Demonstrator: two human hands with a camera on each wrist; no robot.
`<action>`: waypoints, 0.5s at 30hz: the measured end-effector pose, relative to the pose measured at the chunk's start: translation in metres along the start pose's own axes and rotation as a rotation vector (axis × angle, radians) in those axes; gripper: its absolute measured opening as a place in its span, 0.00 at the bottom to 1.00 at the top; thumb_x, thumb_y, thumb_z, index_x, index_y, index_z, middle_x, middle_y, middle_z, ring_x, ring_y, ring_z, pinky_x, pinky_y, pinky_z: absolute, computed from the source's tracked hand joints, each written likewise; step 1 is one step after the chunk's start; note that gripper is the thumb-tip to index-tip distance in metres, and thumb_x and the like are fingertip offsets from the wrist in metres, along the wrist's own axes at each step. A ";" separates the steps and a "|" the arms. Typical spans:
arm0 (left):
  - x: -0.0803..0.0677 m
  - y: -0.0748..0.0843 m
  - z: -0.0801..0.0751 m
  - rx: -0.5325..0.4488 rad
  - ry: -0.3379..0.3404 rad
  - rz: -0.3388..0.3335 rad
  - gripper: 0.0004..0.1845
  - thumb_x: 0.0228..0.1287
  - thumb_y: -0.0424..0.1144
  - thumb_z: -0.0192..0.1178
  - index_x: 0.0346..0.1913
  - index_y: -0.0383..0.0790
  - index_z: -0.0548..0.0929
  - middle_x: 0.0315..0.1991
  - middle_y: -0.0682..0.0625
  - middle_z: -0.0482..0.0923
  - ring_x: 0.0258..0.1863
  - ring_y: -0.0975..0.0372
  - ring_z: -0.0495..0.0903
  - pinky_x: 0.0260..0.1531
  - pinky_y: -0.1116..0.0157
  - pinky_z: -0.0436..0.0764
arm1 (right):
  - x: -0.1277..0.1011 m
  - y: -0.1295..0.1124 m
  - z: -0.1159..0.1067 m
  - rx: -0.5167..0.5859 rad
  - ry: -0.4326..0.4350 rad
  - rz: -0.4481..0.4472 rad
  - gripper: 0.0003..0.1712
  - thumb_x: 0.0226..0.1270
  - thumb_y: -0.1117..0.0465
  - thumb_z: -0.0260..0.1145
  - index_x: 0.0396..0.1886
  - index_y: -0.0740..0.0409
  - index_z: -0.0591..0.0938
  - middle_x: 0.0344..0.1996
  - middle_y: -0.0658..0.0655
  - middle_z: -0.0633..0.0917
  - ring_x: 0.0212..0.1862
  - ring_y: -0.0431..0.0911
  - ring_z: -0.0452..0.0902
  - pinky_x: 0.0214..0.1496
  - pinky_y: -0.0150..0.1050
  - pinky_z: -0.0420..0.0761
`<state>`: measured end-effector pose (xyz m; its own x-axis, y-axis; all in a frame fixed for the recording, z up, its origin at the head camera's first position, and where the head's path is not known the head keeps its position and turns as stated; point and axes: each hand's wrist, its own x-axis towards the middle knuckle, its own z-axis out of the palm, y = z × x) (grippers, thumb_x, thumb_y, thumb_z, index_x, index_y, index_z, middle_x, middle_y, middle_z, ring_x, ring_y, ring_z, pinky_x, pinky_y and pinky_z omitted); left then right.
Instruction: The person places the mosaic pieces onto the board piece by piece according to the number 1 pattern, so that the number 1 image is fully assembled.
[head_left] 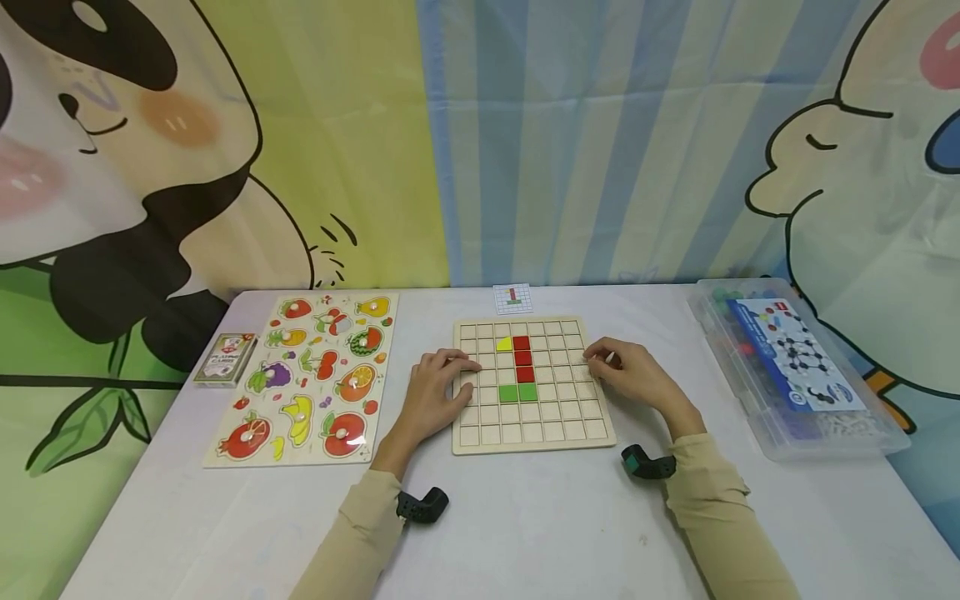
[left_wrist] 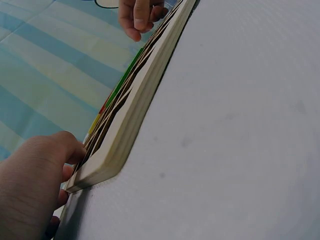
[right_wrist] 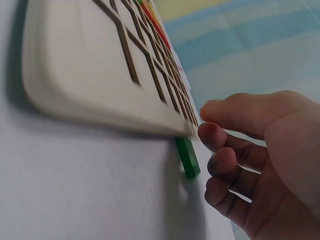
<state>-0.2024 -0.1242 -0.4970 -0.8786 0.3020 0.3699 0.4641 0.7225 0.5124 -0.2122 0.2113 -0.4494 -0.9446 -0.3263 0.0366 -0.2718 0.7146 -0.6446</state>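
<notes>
A square wooden grid board [head_left: 558, 417] lies on the table between the hands. In its cells sit a yellow piece [head_left: 503, 344], a column of red squares [head_left: 522, 357] and two green squares [head_left: 517, 392]. My left hand [head_left: 435, 396] rests at the board's left edge, its thumb and forefinger reaching over the rim. Relaxed and slightly bent, the fingers of my right hand [head_left: 633, 372] hover at the opposite edge with nothing seen between them. The right wrist view shows a green block [right_wrist: 188, 158] beside the board's edge, just by these fingertips.
Behind the board lies a small pattern card [head_left: 513, 299]. To the left are a fruit puzzle board [head_left: 307, 425] and a playing card box [head_left: 226, 360]. A clear plastic case [head_left: 780, 433] with a blue printed sheet [head_left: 795, 354] stands at the right.
</notes>
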 end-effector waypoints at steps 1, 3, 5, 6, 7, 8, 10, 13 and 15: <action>0.000 0.000 0.000 0.001 -0.001 -0.001 0.13 0.58 0.39 0.60 0.47 0.54 0.83 0.53 0.53 0.75 0.50 0.55 0.69 0.47 0.54 0.66 | 0.000 0.004 -0.002 0.000 0.002 0.010 0.12 0.67 0.59 0.60 0.48 0.56 0.80 0.36 0.55 0.82 0.29 0.43 0.71 0.29 0.34 0.73; 0.000 0.000 0.000 0.002 -0.001 0.000 0.13 0.58 0.39 0.60 0.47 0.54 0.83 0.53 0.52 0.75 0.50 0.55 0.69 0.47 0.54 0.66 | -0.001 0.010 -0.006 -0.006 0.004 0.024 0.13 0.67 0.59 0.60 0.50 0.56 0.78 0.35 0.56 0.81 0.29 0.43 0.71 0.30 0.34 0.72; 0.000 0.000 0.000 0.000 -0.002 0.001 0.13 0.59 0.39 0.60 0.47 0.54 0.83 0.53 0.52 0.75 0.50 0.55 0.69 0.47 0.55 0.66 | -0.002 0.015 -0.009 -0.007 0.003 0.033 0.14 0.67 0.59 0.60 0.51 0.56 0.77 0.34 0.56 0.81 0.29 0.44 0.71 0.31 0.35 0.72; 0.000 0.000 0.000 -0.001 0.000 0.003 0.13 0.58 0.39 0.60 0.46 0.53 0.83 0.53 0.52 0.75 0.49 0.55 0.70 0.47 0.55 0.67 | -0.003 0.017 -0.010 -0.004 0.001 0.037 0.15 0.67 0.59 0.61 0.51 0.56 0.77 0.34 0.57 0.80 0.29 0.44 0.71 0.31 0.35 0.72; 0.000 0.000 0.000 -0.002 0.001 0.006 0.13 0.58 0.38 0.60 0.46 0.53 0.83 0.53 0.52 0.75 0.49 0.55 0.70 0.47 0.54 0.67 | -0.003 0.019 -0.011 -0.006 -0.001 0.038 0.15 0.67 0.59 0.61 0.51 0.57 0.77 0.34 0.57 0.80 0.29 0.44 0.71 0.32 0.35 0.72; 0.000 0.000 0.000 -0.001 0.001 0.007 0.13 0.58 0.38 0.60 0.46 0.53 0.83 0.53 0.52 0.75 0.49 0.55 0.70 0.47 0.54 0.67 | -0.004 0.021 -0.013 -0.006 -0.008 0.037 0.15 0.67 0.58 0.61 0.51 0.57 0.77 0.33 0.56 0.80 0.30 0.44 0.71 0.32 0.35 0.72; 0.000 0.000 0.000 -0.003 0.002 0.007 0.13 0.58 0.38 0.60 0.46 0.53 0.83 0.53 0.52 0.75 0.49 0.55 0.69 0.47 0.54 0.66 | -0.006 0.023 -0.015 -0.008 -0.023 0.039 0.14 0.67 0.59 0.61 0.50 0.58 0.78 0.33 0.56 0.79 0.31 0.44 0.70 0.33 0.36 0.71; 0.000 0.000 0.000 -0.003 0.002 0.006 0.13 0.58 0.38 0.60 0.47 0.53 0.83 0.53 0.52 0.75 0.49 0.55 0.69 0.47 0.54 0.67 | -0.007 0.026 -0.017 -0.006 -0.052 0.043 0.14 0.66 0.59 0.62 0.49 0.59 0.79 0.32 0.55 0.78 0.31 0.44 0.69 0.33 0.36 0.70; 0.000 0.000 0.000 -0.007 0.003 0.004 0.13 0.58 0.38 0.60 0.47 0.53 0.83 0.52 0.52 0.75 0.49 0.55 0.69 0.47 0.54 0.67 | -0.008 0.026 -0.018 -0.002 -0.066 0.050 0.15 0.65 0.59 0.63 0.49 0.59 0.79 0.32 0.54 0.78 0.31 0.44 0.69 0.33 0.35 0.70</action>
<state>-0.2021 -0.1242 -0.4967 -0.8763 0.3035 0.3742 0.4686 0.7171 0.5158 -0.2151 0.2437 -0.4532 -0.9427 -0.3303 -0.0466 -0.2247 0.7320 -0.6432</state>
